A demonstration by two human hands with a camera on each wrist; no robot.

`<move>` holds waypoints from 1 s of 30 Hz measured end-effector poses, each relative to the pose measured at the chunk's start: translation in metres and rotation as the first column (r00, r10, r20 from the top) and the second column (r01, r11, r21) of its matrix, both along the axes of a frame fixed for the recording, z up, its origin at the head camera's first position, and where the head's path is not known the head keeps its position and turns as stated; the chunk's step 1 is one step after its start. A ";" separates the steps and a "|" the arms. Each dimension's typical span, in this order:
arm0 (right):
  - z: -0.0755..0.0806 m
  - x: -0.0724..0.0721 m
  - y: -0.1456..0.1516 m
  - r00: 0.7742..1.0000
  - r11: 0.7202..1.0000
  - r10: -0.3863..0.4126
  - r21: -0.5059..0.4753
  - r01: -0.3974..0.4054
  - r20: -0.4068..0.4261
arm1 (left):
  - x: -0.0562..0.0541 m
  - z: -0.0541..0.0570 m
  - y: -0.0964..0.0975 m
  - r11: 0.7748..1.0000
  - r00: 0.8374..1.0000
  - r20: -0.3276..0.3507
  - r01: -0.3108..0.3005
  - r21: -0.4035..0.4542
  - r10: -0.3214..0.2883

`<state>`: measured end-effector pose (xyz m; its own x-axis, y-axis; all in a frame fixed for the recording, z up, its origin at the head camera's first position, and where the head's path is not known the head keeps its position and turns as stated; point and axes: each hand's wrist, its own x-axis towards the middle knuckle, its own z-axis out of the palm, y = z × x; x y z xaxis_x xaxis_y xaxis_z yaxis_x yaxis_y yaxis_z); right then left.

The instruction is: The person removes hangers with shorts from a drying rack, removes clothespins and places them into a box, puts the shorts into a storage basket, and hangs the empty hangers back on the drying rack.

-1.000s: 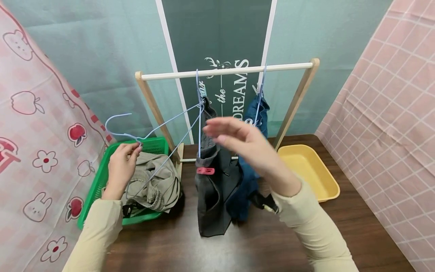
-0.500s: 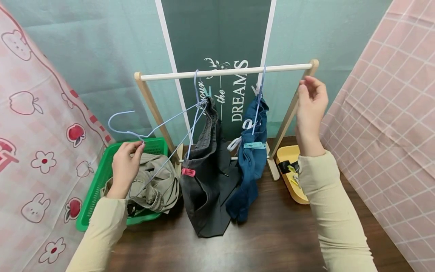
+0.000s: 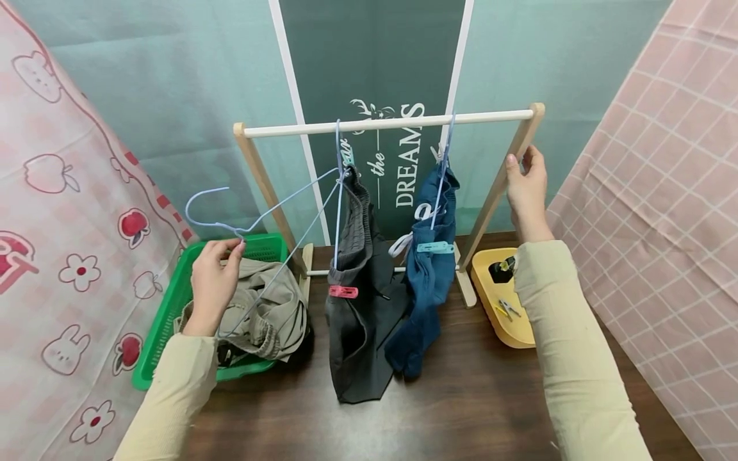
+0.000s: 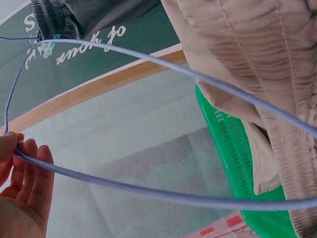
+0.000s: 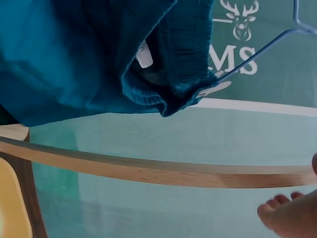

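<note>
My left hand (image 3: 216, 278) pinches a blue wire hanger (image 3: 214, 224) just under its hook. Nothing hangs on this hanger; its far corner overlaps the hanger of the dark grey trousers (image 3: 357, 256). My right hand (image 3: 527, 192) grips the right wooden post (image 3: 497, 192) of the drying rack, thumb on one side and fingers on the other. On the rack's white rail (image 3: 392, 121) hang the grey trousers, with a red clip (image 3: 343, 292), and blue trousers (image 3: 429, 275) with a teal clip (image 3: 435, 247). A white clip (image 5: 214, 88) shows at their waistband in the right wrist view.
Left of the rack stands a green basket (image 3: 154, 333) holding khaki trousers (image 3: 282, 307). A yellow tray (image 3: 496, 301) with clothes pegs (image 3: 508, 308) lies at the right, partly hidden by my right sleeve. Pink curtains (image 3: 634, 211) flank both sides of the brown table (image 3: 450, 410).
My right hand has moved from in front of the grey trousers to the right, then down onto the right post. The grey trousers have swung on the rail. My left hand keeps its pinch.
</note>
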<state>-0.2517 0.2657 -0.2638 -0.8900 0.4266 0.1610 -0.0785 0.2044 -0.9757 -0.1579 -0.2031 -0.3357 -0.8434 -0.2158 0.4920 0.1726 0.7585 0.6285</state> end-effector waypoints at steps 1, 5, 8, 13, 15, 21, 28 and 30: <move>-0.001 -0.002 0.001 1.000 1.000 0.018 0.004 -0.018 0.004 | 0.000 -0.001 0.001 1.000 1.000 0.005 0.006 0.008 -0.006; -0.005 -0.008 0.003 0.997 0.997 0.072 0.000 -0.072 0.019 | -0.002 -0.004 0.004 0.997 0.999 0.033 0.026 0.067 -0.028; -0.008 -0.011 0.006 0.995 0.995 0.103 -0.016 -0.103 0.005 | -0.004 -0.007 0.006 0.991 0.997 0.070 0.028 0.127 -0.038; -0.013 -0.013 0.011 0.990 0.990 0.137 -0.017 -0.138 -0.038 | -0.005 -0.007 0.009 0.971 0.989 0.138 0.018 0.238 -0.052; -0.013 -0.013 0.013 0.986 0.986 0.160 -0.026 -0.162 -0.054 | -0.005 -0.007 0.010 0.960 0.985 0.161 0.014 0.281 -0.062; -0.015 -0.016 0.018 0.976 0.978 0.197 -0.047 -0.202 -0.094 | -0.006 -0.006 0.018 0.918 0.982 0.169 0.013 0.397 -0.087; -0.023 -0.023 0.026 0.988 0.983 0.104 0.161 -0.085 -0.110 | -0.009 0.000 0.027 0.821 0.960 0.214 0.028 0.570 -0.182; -0.024 -0.024 0.028 0.987 0.973 0.101 0.220 -0.072 -0.121 | -0.009 0.003 0.028 0.787 0.949 0.230 0.028 0.617 -0.215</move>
